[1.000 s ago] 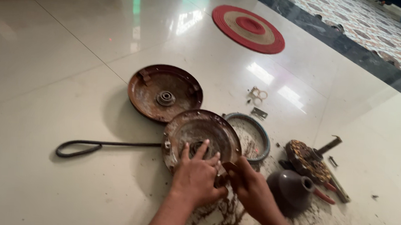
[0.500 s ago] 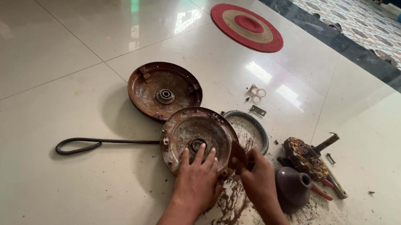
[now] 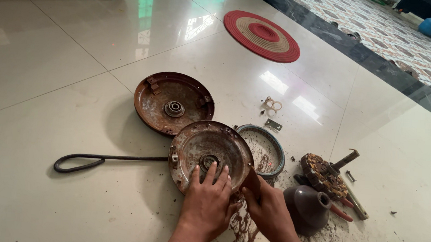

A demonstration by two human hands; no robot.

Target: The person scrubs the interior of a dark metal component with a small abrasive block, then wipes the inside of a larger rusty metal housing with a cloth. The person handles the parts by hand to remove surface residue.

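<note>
rusty round cover (image 3: 208,153) lies on the tiled floor (image 3: 52,74), and every place here is taken from it. the left hand (image 3: 210,201) is spread flat and wide on its near rim, fingers fanned toward the central bearing hole (image 3: 207,161), pressing rather than gripping. the right hand (image 3: 270,210) is closed narrow around a slim brown tool (image 3: 252,181), its tip set against the cover's right edge.

against the pictures of a moment ago a shift is seen: the left hand was lying higher over the cover's middle, and is now drawn back toward the near rim, so the bearing hole is uncovered. the right hand was lower and tucked beside the left, and is now brought up to the right edge with the tool. by this the work is judged to be moving from steadying to prying or scraping at that edge.

just beyond the cover, to its upper left, a second rusty disc (image 3: 174,103) is laid, touching or nearly so. a grey ring (image 3: 263,149) is seen just right of the cover, partly tucked behind it. a dark looped rod (image 3: 96,159) runs out to the left. further right, a wound motor core (image 3: 325,175) and a dark cone-shaped cap (image 3: 306,208) are set down among rust crumbs. far beyond, a red round mat (image 3: 262,36) is seen.
</note>
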